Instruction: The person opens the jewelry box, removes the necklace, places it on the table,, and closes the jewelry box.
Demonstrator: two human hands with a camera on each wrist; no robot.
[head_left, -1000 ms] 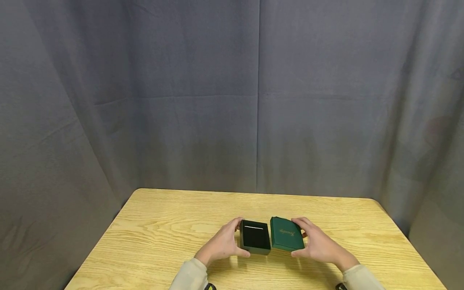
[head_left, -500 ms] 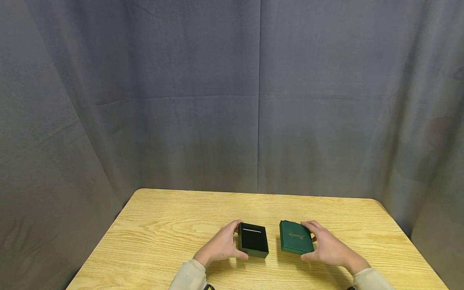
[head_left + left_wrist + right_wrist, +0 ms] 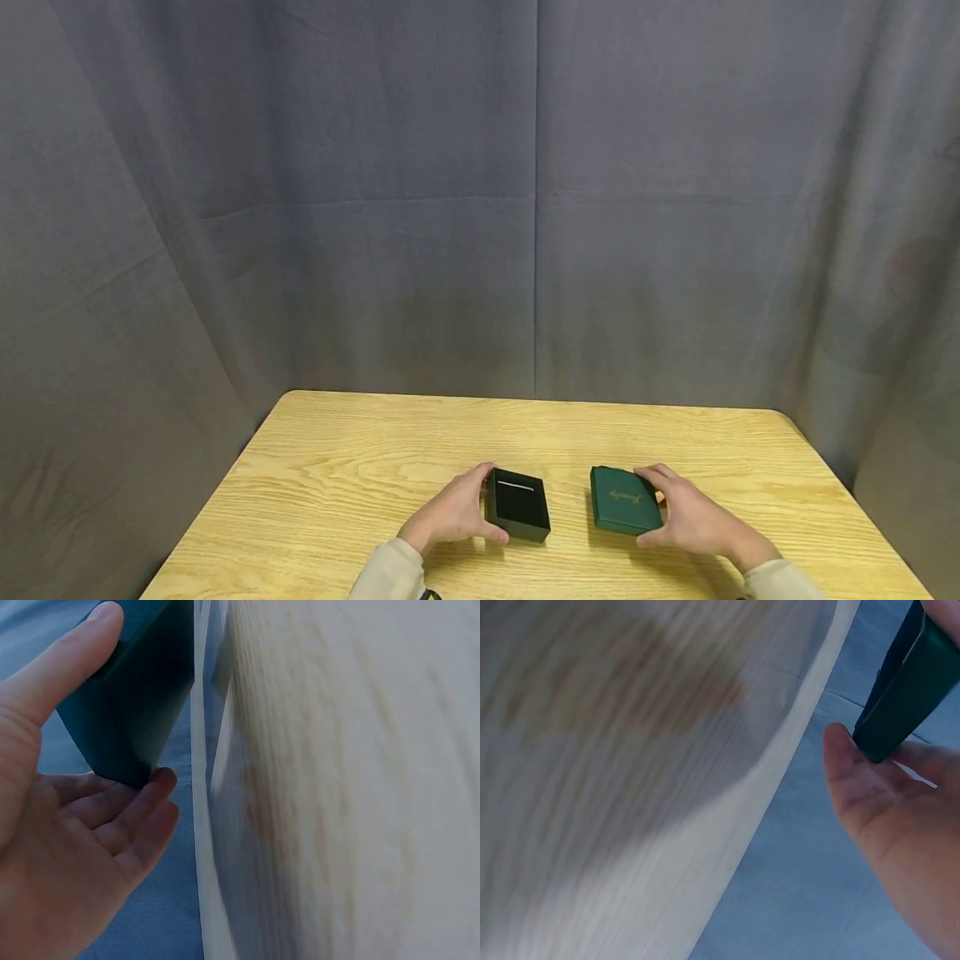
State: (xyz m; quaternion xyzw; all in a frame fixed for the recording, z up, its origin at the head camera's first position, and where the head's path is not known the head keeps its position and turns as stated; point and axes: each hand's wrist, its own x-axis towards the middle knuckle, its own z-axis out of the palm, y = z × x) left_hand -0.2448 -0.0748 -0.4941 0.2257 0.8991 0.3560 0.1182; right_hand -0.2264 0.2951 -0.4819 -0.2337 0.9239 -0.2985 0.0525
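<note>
My left hand (image 3: 456, 510) grips a dark green box base (image 3: 519, 505) by its left side, thumb at the near edge and fingers at the far edge. Its top is uncovered and shows a black insert with a thin white slit. In the left wrist view the box base (image 3: 142, 690) sits between thumb and fingertips, close over the table. On the right, my right hand (image 3: 693, 515) pinches the matching green box lid (image 3: 625, 500), gold script facing up. The right wrist view shows a corner of the lid (image 3: 911, 682) at the fingertips.
Both parts are over a light wood-grain table (image 3: 390, 433) with rounded far corners. A grey curtain (image 3: 405, 250) hangs behind the table's far edge and along both sides. A gap of bare wood separates lid and base.
The lid and my right hand have moved right and nearer, away from the base. The base in my left hand has shifted slightly left and nearer. Both parts appear lower.
</note>
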